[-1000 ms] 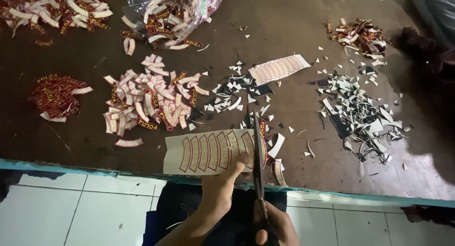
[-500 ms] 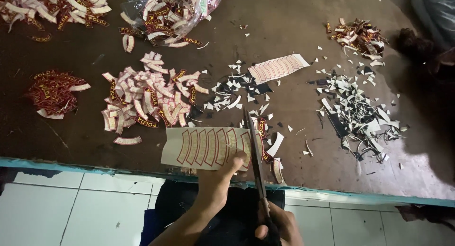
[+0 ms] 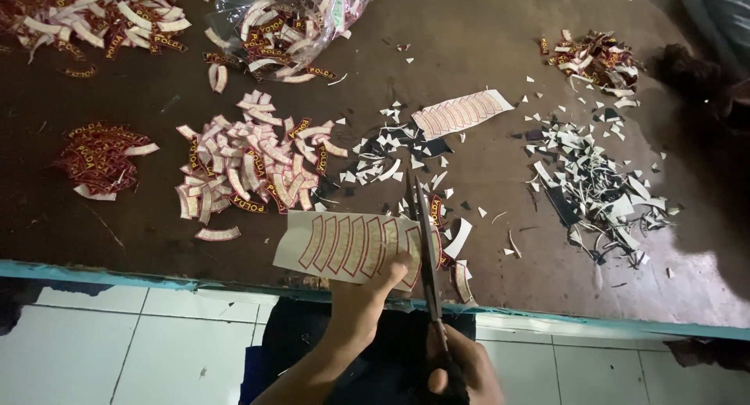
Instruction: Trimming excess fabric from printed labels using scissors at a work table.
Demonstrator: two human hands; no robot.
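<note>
Left hand (image 3: pixel 367 296) holds white label sheet (image 3: pixel 348 245); right hand (image 3: pixel 461 370) apparently works scissors (image 3: pixel 424 233).

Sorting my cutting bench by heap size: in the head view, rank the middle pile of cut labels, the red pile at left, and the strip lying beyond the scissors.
1. Middle pile of cut labels, largest.
2. Red pile.
3. Strip, smallest, though it lies farther from the camera, so the last two are unsure.

Two bare forearms, left hand (image 3: pixel 367 292), right hand (image 3: pixel 461 366), no sleeves.
</note>
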